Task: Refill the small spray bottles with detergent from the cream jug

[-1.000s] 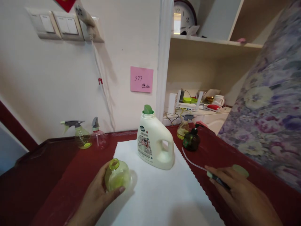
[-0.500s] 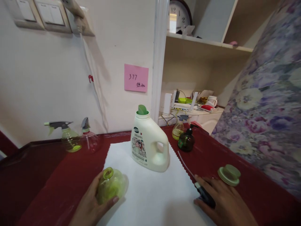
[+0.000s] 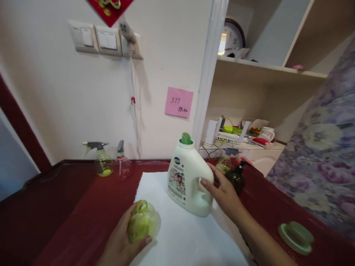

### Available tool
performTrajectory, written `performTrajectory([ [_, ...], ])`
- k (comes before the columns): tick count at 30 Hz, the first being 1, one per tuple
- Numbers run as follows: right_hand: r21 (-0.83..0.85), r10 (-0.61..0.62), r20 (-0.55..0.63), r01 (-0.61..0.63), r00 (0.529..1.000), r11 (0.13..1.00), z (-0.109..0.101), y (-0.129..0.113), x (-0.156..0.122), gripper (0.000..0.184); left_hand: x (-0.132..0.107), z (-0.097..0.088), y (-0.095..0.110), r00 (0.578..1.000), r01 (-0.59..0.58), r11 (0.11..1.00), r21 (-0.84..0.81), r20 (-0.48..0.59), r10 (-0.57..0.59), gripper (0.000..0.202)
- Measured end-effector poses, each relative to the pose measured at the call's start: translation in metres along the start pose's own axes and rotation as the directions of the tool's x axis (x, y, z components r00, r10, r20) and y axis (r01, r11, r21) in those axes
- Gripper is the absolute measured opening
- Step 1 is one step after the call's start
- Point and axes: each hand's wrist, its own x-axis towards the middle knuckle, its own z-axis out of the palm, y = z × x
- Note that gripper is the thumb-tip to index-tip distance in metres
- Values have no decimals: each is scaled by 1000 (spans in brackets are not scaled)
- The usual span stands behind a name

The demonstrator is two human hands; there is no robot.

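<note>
My left hand [image 3: 122,245] cradles a clear yellow-green plastic bottle [image 3: 142,221] with its neck tilted up and no top on it. My right hand [image 3: 223,192] is at the handle of a cream laundry detergent jug [image 3: 187,181], thumb at the handle opening and fingers curled over it. The jug stands upright on a white cloth [image 3: 155,195] and has a green piece in its mouth. A round green lid [image 3: 296,238] lies on the red table at the lower right, apart from both hands. A dark brown pump bottle [image 3: 235,180] stands just beyond my right hand.
Along the wall stand a spray bottle [image 3: 103,163] and a clear spray bottle [image 3: 122,166]. Another spray bottle [image 3: 224,164] stands behind the jug. The red table [image 3: 69,207] ends at the left. Floral fabric [image 3: 321,166] hangs at the right, beside shelves holding a router [image 3: 230,137].
My right hand has moved from the near right up to the jug's handle, and the dark piece with its tube no longer shows. The view has shifted, and my left hand still holds the bottle.
</note>
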Motion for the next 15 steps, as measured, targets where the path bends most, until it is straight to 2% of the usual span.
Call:
performTrajectory([
  [3, 64, 23, -84, -17, 996, 998, 24, 7, 12, 73, -1, 0, -3, 998, 4, 1000, 4, 60, -5, 86],
  [7, 74, 53, -194, -40, 980, 996, 33, 2, 10, 75, -4, -1, 13, 994, 68, 998, -12, 89, -66, 88],
  [11, -4, 9, -180, -10, 984, 1000, 22, -22, 3, 68, -10, 0, 28, 988, 123, 991, -46, 103, -118, 88],
  [13, -128, -84, -150, 65, 985, 990, 10, -39, -1, 60, -12, 0, 29, 984, 139, 989, -47, 117, -132, 89],
  [15, -286, -198, -96, 164, 975, 944, -2, -56, -7, 52, -13, 1, 29, 982, 135, 990, -40, 135, -129, 90],
])
